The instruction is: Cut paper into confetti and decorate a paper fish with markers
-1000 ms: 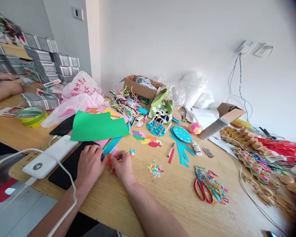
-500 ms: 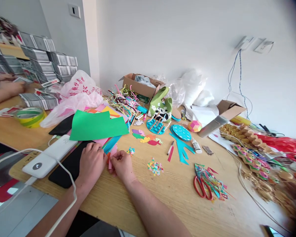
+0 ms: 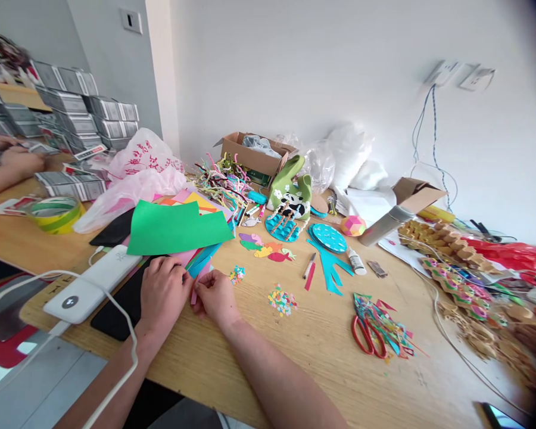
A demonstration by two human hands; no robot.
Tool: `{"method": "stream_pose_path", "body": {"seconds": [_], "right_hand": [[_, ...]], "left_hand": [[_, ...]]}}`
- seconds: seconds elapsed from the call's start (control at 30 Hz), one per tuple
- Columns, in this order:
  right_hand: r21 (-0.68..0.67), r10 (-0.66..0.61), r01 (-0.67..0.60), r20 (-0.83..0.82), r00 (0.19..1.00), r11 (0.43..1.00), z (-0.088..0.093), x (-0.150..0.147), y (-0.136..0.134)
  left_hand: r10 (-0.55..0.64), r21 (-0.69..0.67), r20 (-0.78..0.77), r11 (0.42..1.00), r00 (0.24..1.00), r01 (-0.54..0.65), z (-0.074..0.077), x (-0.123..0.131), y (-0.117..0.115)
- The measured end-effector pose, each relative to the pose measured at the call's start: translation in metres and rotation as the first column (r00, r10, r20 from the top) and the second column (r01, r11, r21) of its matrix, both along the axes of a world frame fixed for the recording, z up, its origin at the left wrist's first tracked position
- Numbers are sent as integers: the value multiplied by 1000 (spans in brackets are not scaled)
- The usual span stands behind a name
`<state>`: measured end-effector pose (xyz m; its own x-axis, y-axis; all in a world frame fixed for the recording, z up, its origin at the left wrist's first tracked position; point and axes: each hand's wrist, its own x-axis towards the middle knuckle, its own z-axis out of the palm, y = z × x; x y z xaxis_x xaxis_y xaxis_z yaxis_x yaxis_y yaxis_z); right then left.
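My right hand pinches a narrow pink paper strip between thumb and fingers, just above the front of the table. Close against it on the left, my left hand is closed with its fingers curled down; whatever lies under them is hidden. Beyond my left hand, a green paper sheet covers a stack of coloured papers. Small confetti pieces lie just right of my right hand, with a larger confetti pile farther right. Behind these are colourful paper fish.
A white power bank with a cable lies left of my arms. Red-handled scissors rest by paper scraps. Blue paper cutouts, a glue bottle and a grey tumbler stand or lie rightward. Another person's hand is far left.
My hands have shifted very slightly left with the pink strip. An orange bit between them no longer shows. The view has moved a little.
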<state>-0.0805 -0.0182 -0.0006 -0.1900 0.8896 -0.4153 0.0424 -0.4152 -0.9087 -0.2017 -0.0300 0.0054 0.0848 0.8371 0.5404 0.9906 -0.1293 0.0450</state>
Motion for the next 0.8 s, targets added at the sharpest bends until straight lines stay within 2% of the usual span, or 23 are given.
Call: {"method": "stream_pose_path", "body": {"seconds": [0.23, 0.53, 0.8], "right_hand": [[-3, 4, -4, -18, 1000, 1000, -4, 5, 1], [-6, 18, -18, 1, 1000, 1000, -4, 5, 4], [-16, 17, -17, 14, 1000, 1000, 3, 5, 7]], "left_hand": [[-59, -88, -42, 995, 997, 55, -8, 1, -4], [-58, -145, -100, 989, 993, 43, -3, 3, -6], [-18, -39, -1, 999, 1000, 18, 3, 2, 0]]}}
